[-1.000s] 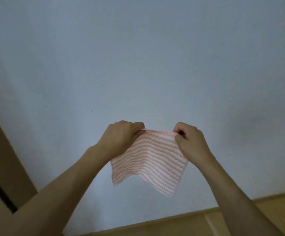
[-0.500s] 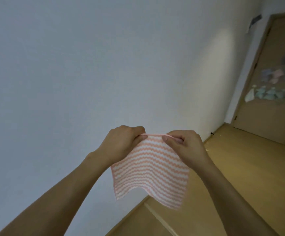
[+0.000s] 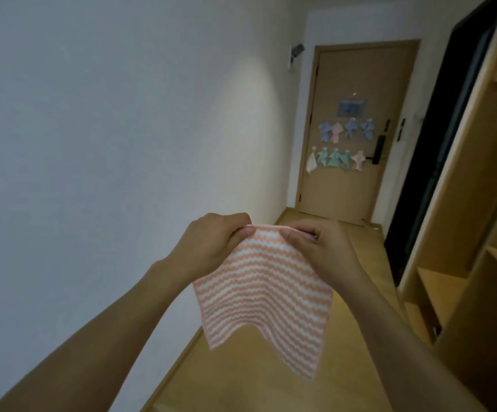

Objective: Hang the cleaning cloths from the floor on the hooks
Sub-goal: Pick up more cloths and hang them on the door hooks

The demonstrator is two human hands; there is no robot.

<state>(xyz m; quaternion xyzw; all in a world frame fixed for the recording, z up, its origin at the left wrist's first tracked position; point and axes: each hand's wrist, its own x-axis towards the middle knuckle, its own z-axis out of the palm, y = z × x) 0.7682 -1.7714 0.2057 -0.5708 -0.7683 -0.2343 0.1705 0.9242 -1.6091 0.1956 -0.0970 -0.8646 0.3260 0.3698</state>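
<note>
The person holds a cloth striped in orange and white out in front of the chest, above the wooden floor. The left hand pinches the cloth's top edge near its left end, with the fingers curled over and the thumb pressed against the fabric. The right hand pinches the same top edge just to the right, thumb on the near face and the fingers folded behind. The two hands are close together, with a short length of the pink edge showing between them. Below the hands the cloth hangs free, and its lower corners point down towards the floor.

A plain white wall fills the left side of the scene. At the far end of the corridor stands a wooden door. Several small cloths hang on it in two rows: blue and pink ones above, and white, green and pink ones below. The hooks that hold them are too small to make out. A dark handle sits at the right edge of the door. On the right, wooden shelves run along the near side, with a dark opening just beyond them.
</note>
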